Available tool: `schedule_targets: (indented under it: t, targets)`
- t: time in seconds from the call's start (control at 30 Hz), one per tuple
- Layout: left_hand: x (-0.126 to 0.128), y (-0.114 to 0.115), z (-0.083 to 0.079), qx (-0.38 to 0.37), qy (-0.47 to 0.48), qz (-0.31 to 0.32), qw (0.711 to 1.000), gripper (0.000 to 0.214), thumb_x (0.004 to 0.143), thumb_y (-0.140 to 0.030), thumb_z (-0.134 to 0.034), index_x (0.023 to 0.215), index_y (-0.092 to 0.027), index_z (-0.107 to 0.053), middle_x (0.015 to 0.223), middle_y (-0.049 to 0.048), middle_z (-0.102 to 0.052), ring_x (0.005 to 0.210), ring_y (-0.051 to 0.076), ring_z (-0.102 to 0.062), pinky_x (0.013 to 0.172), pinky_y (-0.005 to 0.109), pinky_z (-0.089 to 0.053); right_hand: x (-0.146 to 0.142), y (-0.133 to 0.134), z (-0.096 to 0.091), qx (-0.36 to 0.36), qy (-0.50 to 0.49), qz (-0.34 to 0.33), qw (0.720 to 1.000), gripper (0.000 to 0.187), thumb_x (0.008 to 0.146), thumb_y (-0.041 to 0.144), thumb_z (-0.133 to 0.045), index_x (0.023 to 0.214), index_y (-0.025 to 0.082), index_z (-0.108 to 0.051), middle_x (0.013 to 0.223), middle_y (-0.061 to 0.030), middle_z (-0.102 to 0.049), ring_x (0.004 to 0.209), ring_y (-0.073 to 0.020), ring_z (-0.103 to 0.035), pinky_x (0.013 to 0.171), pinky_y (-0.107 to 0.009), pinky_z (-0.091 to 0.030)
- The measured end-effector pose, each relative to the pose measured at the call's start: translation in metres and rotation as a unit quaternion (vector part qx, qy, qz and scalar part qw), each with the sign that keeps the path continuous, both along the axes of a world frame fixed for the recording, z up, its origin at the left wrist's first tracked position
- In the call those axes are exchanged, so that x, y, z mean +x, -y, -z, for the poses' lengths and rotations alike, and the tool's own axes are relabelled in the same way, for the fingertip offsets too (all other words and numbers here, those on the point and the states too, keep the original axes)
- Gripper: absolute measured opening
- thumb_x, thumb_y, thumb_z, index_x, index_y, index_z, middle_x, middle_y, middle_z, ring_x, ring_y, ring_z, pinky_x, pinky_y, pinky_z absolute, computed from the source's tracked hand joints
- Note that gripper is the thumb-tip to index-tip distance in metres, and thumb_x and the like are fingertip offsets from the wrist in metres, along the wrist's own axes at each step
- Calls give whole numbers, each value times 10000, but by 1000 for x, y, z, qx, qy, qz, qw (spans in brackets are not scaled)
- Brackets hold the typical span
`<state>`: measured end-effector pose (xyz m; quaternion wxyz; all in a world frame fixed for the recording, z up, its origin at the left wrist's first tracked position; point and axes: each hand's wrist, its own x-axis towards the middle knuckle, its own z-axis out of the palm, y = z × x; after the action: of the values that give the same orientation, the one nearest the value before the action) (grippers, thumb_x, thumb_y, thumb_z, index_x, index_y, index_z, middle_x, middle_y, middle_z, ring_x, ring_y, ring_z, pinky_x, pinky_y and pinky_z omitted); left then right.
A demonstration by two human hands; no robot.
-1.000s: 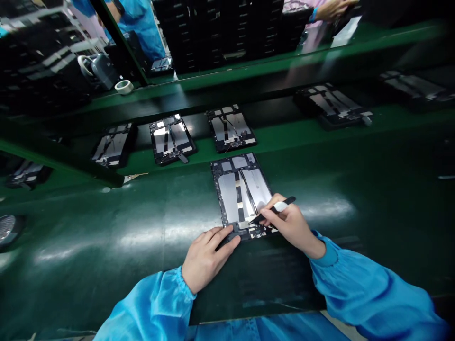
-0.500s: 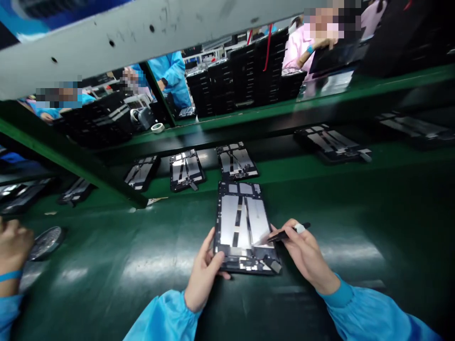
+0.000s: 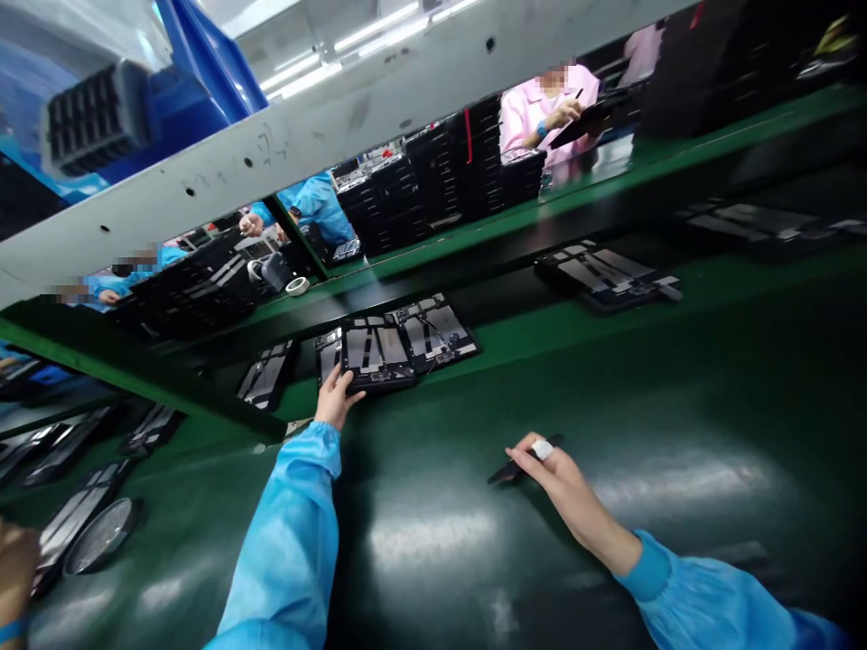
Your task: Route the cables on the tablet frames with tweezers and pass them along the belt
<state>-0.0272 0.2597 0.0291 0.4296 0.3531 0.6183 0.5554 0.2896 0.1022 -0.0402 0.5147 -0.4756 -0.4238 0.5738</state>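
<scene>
My left hand (image 3: 334,397) reaches far forward and grips the near edge of an opened tablet (image 3: 375,354), held over the conveyor belt (image 3: 515,289) among other opened tablets. It overlaps another tablet (image 3: 329,354) on its left, and a further one (image 3: 437,329) lies just to its right. My right hand (image 3: 552,465) hovers over the green mat (image 3: 433,533) and holds black tweezers (image 3: 518,462) with white tape on the handle, tips pointing left. Both arms wear blue sleeves.
More opened tablets (image 3: 602,273) ride the belt to the right and left (image 3: 265,372). A grey beam (image 3: 271,153) crosses overhead. A round metal dish (image 3: 101,537) sits at the left by another person's hand (image 3: 13,564). Black tray stacks (image 3: 467,167) and co-workers stand beyond.
My left hand has lifted the tablet off the mat and carried it forward to the belt. My right hand with the tweezers stayed near the mat. The view tilted upward.
</scene>
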Motion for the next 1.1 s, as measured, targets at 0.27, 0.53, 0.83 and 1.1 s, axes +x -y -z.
schedule_targets:
  t: [0.27,0.53,0.83,1.1]
  targets:
    - [87,-36,42,-19,-51,53,997,394,944,-224,-596,1325,-171,-511,1226,104,-595,969,191,-654,756,342,-606,0,-1,-1,-3,-8,-16,1000,398,785,609,-666,716,235,-549,636,8,-649,705,-216,-632,800,-370,-496]
    - [-6,-45,6,-60,-274,-52,958,375,931,-307,-617,1279,-187,-550,1381,111,-490,1197,267,-532,984,491,-475,3,-1,2,-14,5,-12,1000,377,806,617,-638,723,254,-583,665,-6,-633,744,-255,-635,843,-405,-493]
    - [-78,-37,-6,-167,-282,-152,933,347,936,-355,-611,1226,-169,-574,1229,85,-584,1066,238,-608,881,420,-535,-1,-10,-3,3,19,7,1000,406,759,628,-679,746,223,-662,736,-26,-696,774,-240,-665,748,-346,-519]
    - [-65,21,-27,-116,-177,-129,969,288,950,-371,-569,1118,-142,-615,1001,45,-657,775,141,-641,652,254,-539,-2,-11,-1,-4,-26,62,998,559,728,704,-678,916,185,-760,813,-83,-757,742,-233,-710,765,-393,-560]
